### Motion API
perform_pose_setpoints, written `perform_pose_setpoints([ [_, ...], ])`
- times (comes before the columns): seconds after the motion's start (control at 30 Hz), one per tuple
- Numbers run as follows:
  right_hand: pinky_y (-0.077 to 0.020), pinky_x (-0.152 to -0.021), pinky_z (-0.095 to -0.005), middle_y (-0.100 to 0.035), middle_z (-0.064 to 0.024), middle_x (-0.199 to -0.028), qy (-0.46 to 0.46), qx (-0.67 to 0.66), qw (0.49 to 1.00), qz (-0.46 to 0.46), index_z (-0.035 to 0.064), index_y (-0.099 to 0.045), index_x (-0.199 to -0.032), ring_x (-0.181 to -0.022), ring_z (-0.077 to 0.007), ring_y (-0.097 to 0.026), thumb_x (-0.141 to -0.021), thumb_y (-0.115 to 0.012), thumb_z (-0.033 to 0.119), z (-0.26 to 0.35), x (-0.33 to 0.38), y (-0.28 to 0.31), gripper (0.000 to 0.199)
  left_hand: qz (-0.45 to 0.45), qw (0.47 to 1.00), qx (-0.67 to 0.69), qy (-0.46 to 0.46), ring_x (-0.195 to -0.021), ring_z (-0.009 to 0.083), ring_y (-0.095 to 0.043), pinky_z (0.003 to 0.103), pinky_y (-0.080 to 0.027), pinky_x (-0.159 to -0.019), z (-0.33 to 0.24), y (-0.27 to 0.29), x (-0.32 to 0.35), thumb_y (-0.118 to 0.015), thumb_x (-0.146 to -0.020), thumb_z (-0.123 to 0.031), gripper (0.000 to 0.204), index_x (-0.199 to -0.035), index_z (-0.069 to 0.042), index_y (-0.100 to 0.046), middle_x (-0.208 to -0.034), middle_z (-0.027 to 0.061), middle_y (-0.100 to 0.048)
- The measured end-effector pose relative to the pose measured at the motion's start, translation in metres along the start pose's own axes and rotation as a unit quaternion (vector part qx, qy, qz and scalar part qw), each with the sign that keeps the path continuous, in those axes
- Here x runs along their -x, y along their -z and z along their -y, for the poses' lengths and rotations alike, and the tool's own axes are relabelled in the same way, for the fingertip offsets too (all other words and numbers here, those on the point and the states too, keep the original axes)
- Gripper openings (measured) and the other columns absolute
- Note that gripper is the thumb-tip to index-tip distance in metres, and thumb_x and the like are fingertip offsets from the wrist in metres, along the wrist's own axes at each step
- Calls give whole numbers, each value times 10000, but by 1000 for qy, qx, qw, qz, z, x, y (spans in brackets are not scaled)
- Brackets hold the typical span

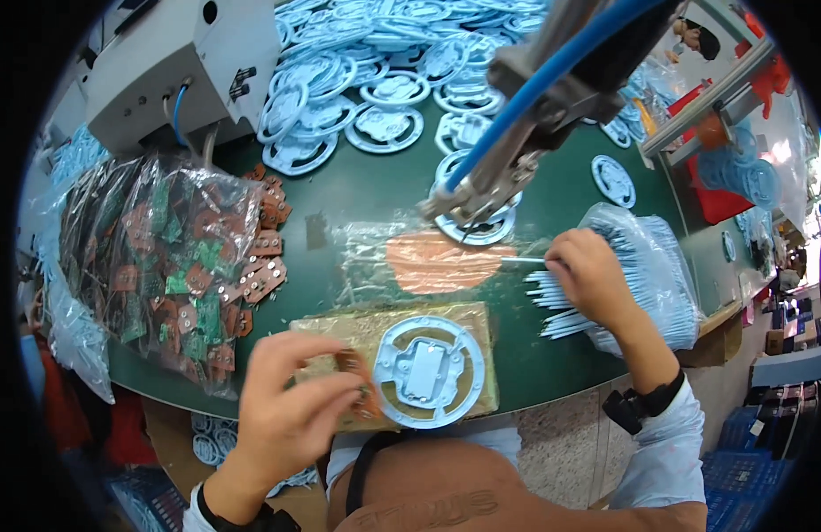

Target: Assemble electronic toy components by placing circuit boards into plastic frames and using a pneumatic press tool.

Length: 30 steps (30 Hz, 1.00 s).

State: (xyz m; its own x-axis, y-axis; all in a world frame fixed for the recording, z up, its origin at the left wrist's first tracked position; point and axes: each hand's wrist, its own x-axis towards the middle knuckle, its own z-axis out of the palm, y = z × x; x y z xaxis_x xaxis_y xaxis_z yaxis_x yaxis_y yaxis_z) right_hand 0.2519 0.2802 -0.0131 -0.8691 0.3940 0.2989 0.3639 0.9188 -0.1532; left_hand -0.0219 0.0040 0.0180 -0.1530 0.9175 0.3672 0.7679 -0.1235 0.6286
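Note:
Between the thumb and fingers of my left hand (291, 399) is a small brown circuit board (364, 388), tilted and partly hidden. It is close to the left rim of a light blue round plastic part (394, 344), which lies on a tape-covered block (339, 326) in front of me. My right hand (589, 273) pinches one end of a thin pale blue stick (522, 259), whose other end points left over the table. Under and beside that hand, many similar sticks (561, 324) stick out of a clear plastic bag (669, 288).
A metal machine arm (525, 115) with a blue hose hangs over the table. Round blue parts (384, 129) are heaped at the back. On the left, a clear bag (162, 257) holds brown and green boards beside a grey machine (193, 80). An orange patch (441, 264) lies mid-table.

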Motion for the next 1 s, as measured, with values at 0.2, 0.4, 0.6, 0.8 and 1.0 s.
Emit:
perform_pose_setpoints([
  [0.2,-471,-686,-418,-591,-122,-832,-66,-90,992,58,38,-612,-878,-779,-338,-585,-799,-704,12,89,3,47,124,167,980,60,-89,-1020,267,-694,380,-546,-822,2,-29,-1,-798,-723,-56,223,-933,-67,-726,-1177,100,-704],
  [0.4,-481,-675,-376,-611,-121,-859,-114,-291,946,89,23,-630,-925,-774,-311,-595,-813,-695,-17,101,42,5,135,99,995,26,14,-998,262,-706,383,-550,-827,-19,-18,24,-792,-748,-63,185,-921,-64,-726,-1131,80,-727],
  [0.6,-488,-687,-360,-623,-130,-875,-106,-277,952,77,14,-636,-941,-775,-300,-601,-823,-692,-27,104,39,-7,137,80,993,77,30,-1037,262,-706,383,-551,-861,-10,-22,31,-784,-762,-50,162,-912,-56,-725,-1150,99,-727],
  [0.8,-495,-680,-367,-629,-118,-857,-70,-336,937,66,28,-648,-926,-771,-304,-612,-802,-707,-24,111,26,-4,147,89,992,88,26,-1049,259,-703,386,-550,-886,-7,-21,32,-782,-769,-59,174,-932,-65,-721,-1156,88,-727],
  [1.0,-504,-623,-356,-639,-87,-849,-12,-236,969,68,50,-670,-889,-751,-276,-615,-763,-735,-16,122,13,-2,156,103,994,36,9,-1052,239,-696,389,-543,-879,-13,-22,26,-781,-770,-83,191,-950,-70,-719,-1164,70,-721],
])
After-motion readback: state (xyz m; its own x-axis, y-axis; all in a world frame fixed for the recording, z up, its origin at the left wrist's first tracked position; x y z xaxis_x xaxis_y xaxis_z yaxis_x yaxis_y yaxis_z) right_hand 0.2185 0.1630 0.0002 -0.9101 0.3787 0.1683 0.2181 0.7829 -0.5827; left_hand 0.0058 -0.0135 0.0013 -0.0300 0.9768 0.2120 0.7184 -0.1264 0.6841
